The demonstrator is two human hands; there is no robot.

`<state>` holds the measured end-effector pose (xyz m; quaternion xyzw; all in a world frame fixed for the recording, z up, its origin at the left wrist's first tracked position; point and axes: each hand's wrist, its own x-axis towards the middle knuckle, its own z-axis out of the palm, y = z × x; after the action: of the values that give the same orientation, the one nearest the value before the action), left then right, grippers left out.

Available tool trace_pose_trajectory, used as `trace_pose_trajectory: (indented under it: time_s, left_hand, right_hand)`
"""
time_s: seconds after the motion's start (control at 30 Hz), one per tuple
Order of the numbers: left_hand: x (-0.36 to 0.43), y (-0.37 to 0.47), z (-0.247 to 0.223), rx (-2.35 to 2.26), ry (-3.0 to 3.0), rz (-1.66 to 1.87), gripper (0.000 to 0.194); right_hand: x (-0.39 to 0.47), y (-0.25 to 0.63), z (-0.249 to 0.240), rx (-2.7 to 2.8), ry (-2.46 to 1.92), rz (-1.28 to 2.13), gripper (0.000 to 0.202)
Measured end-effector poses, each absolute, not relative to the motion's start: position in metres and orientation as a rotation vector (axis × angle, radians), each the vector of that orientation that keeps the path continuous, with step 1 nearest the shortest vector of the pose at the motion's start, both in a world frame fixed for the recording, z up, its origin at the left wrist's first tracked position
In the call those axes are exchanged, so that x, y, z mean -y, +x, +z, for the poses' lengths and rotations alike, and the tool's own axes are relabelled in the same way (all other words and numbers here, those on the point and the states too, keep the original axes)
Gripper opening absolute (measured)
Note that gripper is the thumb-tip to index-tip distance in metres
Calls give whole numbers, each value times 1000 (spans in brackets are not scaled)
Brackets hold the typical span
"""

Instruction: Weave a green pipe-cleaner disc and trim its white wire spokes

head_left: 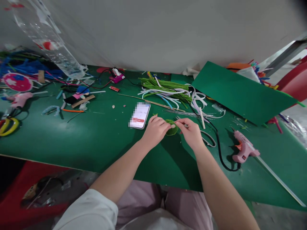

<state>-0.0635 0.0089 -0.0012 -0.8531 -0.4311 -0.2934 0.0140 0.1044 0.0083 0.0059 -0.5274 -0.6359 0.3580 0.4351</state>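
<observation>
A small rounded piece of fuzzy green pipe cleaner is held between my two hands, just above the table. My left hand is closed, its thumb and fingers pinching the piece from the left. On the other side, my right hand pinches the piece's right edge with thumb and forefinger. Fingers cover part of the green piece. A phone with a lit screen lies left of my left hand. Beside my right wrist is a grey looped handle, partly hidden by the hand.
Bundled green pipe cleaners lie behind my hands, with thin wires nearer. A pink glue gun and its black cord are at right, below a green board. Another glue gun, yellow-handled scissors and a plastic bottle stand left.
</observation>
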Motion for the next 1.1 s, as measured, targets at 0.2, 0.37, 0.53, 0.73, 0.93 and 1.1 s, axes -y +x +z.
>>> trace_pose_trajectory:
  time_s: [0.2, 0.37, 0.53, 0.73, 0.93, 1.1]
  left_hand:
    - [-10, -67, 1, 1344, -2655, -948, 22]
    - [-10, -67, 3, 1386, -2676, -1094, 19]
    - [-10, -67, 1, 1395, -2644, -1255, 16]
    - [-6, -61, 5, 1493, -2639, -1425, 14]
    - [1, -52, 5, 1745, -2677, -1604, 17]
    - [0, -54, 2, 1684, -2650, -1516, 15]
  right_hand:
    - [-8, 103, 2, 1872, -1266, 672, 11]
    - [-7, 100, 2, 1842, -1325, 794, 16]
    - [-5, 98, 6, 1759, -1293, 1005, 22]
    - [-2, 94, 8, 1561, -1228, 1144, 23]
    - [3, 83, 4, 1292, -1153, 1230, 23]
    - [1, 86, 5, 1340, -1203, 1146, 24]
